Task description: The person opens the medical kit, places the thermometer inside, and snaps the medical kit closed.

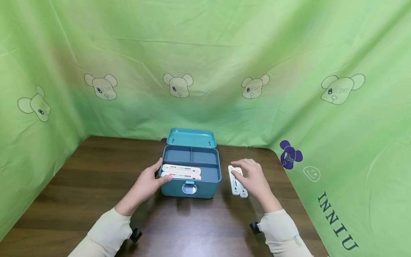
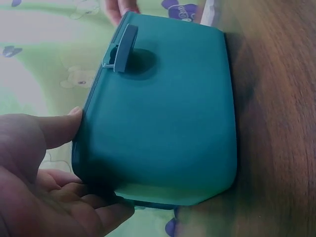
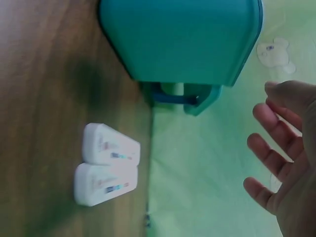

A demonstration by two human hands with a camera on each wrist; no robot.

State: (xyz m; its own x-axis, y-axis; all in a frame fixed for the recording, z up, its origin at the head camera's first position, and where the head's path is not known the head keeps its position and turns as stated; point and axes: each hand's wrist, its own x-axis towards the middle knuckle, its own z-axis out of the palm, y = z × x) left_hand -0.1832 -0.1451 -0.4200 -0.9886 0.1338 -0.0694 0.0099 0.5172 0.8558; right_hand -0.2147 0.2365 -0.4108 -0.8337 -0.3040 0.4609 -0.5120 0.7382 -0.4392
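Note:
A teal storage box [image 1: 187, 191] stands on the table with its lid [image 1: 191, 137] raised. My left hand [image 1: 148, 181] grips the box's left front corner, thumb at the front rim and fingers along the left side, as the left wrist view also shows. Inside the box's front compartment lie two slim white plastic cases [image 1: 181, 169] with printed labels, one in front of the other. My right hand [image 1: 253, 178] is over two more such cases [image 1: 235, 182], which lie side by side to the right of the box. In the right wrist view its fingers are spread, with nothing between them.
Two smaller compartments [image 1: 176, 155] take up the back of the box. A metal latch [image 1: 189, 187] hangs on its front. The brown wooden table [image 1: 106, 178] ends against a green printed curtain [image 1: 212, 53] behind and at both sides.

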